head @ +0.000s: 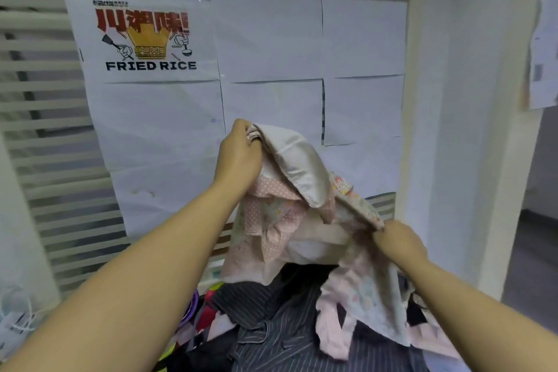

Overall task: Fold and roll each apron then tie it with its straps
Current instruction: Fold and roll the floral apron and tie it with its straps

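Observation:
A pink apron (277,220) with dotted and floral patches and a pale lining hangs crumpled in the air above a heap of cloth. My left hand (238,157) grips its top edge, raised high at the centre of the view. Lower and to the right, my right hand (398,240) pinches a floral-edged part of the same apron. A loose pink part (362,305) trails down onto the heap. The straps are not clearly told apart from the folds.
Under the apron lies a pile of dark striped aprons (271,332) and other cloth. A purple object (188,311) pokes out at its left. Behind stand a paper-covered wall with a fried rice poster (145,36), blinds on the left, and a white pillar (453,130) on the right.

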Motion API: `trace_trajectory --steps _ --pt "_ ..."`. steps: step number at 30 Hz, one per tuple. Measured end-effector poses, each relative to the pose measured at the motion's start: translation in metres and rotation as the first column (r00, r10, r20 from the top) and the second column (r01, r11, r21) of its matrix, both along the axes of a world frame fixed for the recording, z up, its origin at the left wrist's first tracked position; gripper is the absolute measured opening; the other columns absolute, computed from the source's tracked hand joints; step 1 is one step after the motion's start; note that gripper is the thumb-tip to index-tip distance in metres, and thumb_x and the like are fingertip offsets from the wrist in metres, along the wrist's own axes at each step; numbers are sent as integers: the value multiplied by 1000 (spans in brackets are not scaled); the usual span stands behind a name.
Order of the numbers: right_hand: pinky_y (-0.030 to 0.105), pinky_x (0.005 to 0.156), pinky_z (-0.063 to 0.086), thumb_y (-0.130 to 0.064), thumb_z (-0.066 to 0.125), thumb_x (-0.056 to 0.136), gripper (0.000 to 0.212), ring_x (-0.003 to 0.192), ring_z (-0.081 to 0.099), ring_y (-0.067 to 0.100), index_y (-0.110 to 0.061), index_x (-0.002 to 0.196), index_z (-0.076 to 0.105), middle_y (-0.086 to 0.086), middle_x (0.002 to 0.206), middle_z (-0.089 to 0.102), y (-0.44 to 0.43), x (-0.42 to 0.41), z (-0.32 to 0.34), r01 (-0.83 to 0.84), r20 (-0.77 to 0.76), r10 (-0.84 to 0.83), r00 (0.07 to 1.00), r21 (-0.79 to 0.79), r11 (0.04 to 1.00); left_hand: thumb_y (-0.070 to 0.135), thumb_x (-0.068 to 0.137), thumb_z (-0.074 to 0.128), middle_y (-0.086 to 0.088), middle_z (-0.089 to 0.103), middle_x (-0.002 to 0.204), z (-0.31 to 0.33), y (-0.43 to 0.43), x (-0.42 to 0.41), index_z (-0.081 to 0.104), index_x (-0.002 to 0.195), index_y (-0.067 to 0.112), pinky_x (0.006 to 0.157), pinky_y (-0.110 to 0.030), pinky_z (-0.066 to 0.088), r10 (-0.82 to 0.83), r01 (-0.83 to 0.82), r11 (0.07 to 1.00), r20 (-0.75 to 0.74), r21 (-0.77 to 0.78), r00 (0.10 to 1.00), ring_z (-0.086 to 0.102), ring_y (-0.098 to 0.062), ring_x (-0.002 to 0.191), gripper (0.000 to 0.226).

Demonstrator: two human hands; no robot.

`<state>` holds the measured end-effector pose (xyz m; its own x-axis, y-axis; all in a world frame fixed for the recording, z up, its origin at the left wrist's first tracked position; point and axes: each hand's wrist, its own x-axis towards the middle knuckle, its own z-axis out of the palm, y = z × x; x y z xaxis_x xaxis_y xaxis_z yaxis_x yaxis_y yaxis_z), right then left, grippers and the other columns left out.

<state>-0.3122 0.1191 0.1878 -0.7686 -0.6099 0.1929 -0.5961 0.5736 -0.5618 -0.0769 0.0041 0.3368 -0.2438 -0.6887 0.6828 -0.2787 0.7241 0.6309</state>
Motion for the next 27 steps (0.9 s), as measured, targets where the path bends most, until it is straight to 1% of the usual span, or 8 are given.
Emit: trace_trajectory --steps 2,4,7,10,16,21,23,27 --pt "43 80 52 -12 47 86 21 95 62 41 -3 92 65 26 105 65 -13 -23 30 -8 187 44 981 -192 981 3 94 36 2 46 78 4 0 2 41 95 10 49 -12 30 26 -26 1000 -39 -1 999 43 -20 76 9" --pt "49 77 54 -7 48 81 14 89 64 41 -8 77 61 27 98 67 -22 -30 64 -30 192 113 975 -391 920 5 96 35 1 47 84 12 2 8 42 100 12 51 -19 29 62 -61 998 -85 11 994 43 -19 78 10" --pt "35 64 40 3 52 83 15 80 58 31 -8 75 59 21 83 63 -19 -15 124 -130 -41 130 991 -563 816 6 96 35 -4 50 93 29 -2 26 44 110 8 55 -29 29 107 -111 994 -181 -11 978 45 -21 82 16" --pt "30 69 38 9 54 72 27 88 60 31 -6 87 70 18 89 67 -16 -1 172 -267 -304 87 949 -621 737 7 96 37 -8 50 94 33 -19 50 43 113 6 62 -34 31 187 -191 981 -124 -22 975 45 -24 83 18" --pt "35 79 37 2 52 73 32 97 56 35 -11 99 65 12 100 67 -15 34 211 -426 -633 37 773 -475 770 20 82 56 -22 58 111 0 -70 102 51 115 1 66 -40 45 205 -325 923 450 208 870 56 -39 98 38" --pt "33 68 36 -14 57 76 10 91 59 36 -16 85 63 12 90 67 -42 53 199 -383 -658 204 725 -139 913 32 79 68 -10 39 145 -24 -60 114 25 147 27 99 -38 43 7 -378 900 857 220 516 46 -28 124 81" --pt "31 65 37 -14 56 76 11 88 59 35 -11 83 64 11 87 65 -52 61 183 -379 -623 294 725 -5 925 24 83 63 -13 28 151 -30 -52 103 18 150 29 101 -36 41 -32 -315 917 832 246 554 45 -30 127 81" --pt "29 58 39 -10 56 70 3 76 56 32 -11 70 59 8 70 57 -71 81 139 -434 -494 455 741 165 886 26 88 56 -6 18 148 -49 -9 62 20 149 31 102 -29 34 -106 -54 960 533 275 839 38 -24 133 72"
